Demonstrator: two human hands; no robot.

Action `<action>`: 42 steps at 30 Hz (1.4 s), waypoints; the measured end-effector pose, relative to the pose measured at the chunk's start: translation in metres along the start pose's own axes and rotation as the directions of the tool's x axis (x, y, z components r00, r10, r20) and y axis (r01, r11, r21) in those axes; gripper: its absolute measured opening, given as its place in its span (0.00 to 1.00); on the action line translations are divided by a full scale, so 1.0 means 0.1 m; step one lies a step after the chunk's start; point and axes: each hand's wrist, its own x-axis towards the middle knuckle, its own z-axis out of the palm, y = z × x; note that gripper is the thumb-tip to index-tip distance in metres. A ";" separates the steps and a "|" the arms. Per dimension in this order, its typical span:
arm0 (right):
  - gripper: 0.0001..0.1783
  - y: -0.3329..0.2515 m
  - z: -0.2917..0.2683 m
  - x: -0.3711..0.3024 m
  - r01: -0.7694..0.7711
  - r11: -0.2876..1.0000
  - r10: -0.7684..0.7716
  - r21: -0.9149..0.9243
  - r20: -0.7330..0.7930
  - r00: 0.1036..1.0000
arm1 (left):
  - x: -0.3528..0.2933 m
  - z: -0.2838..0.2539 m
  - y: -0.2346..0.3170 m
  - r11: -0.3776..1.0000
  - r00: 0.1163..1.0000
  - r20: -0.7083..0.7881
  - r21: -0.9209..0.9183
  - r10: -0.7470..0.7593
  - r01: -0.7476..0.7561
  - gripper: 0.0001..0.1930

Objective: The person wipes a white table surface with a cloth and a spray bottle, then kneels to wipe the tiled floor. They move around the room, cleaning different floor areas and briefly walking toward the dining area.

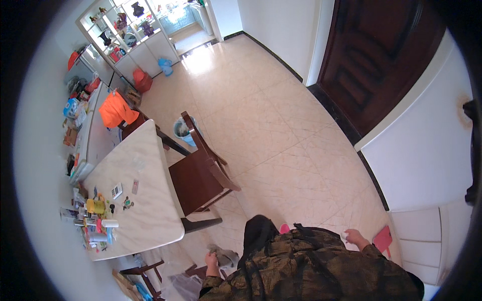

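Left hand (211,261) grips crumpled grey cloth (224,256); right hand (354,237) closes on something small and pale beside a flat pink board (383,239).

The person wears a loose camouflage jacket (311,266) mottled in olive, brown and black, its long sleeves (369,251) running down to both wrists, with dark trousers (258,232) and a pink shoe tip (284,229) below.

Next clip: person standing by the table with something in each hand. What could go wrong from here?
1. The left hand grips a grey cloth that hangs loose; it might snag on the stool below.
2. The right hand holds a small white thing, too small to identify, beside a pink item; it could slip onto the tiled floor.
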 end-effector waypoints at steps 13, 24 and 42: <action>0.22 -1.68 -1.43 2.26 0.118 0.992 -0.119 0.044 0.022 0.993 | 0.35 1.52 0.98 0.727 0.851 0.491 0.651 -0.185 -0.218 0.22; 0.23 -2.18 -2.89 3.24 -0.085 0.990 0.083 0.116 0.026 0.996 | 1.41 2.93 3.46 0.776 0.884 0.467 0.569 -0.033 -0.271 0.22; 0.13 -4.97 -6.22 8.10 0.177 0.981 -0.181 -0.078 -0.045 0.982 | 2.24 4.45 6.22 0.833 0.950 0.287 0.550 -0.120 -0.061 0.21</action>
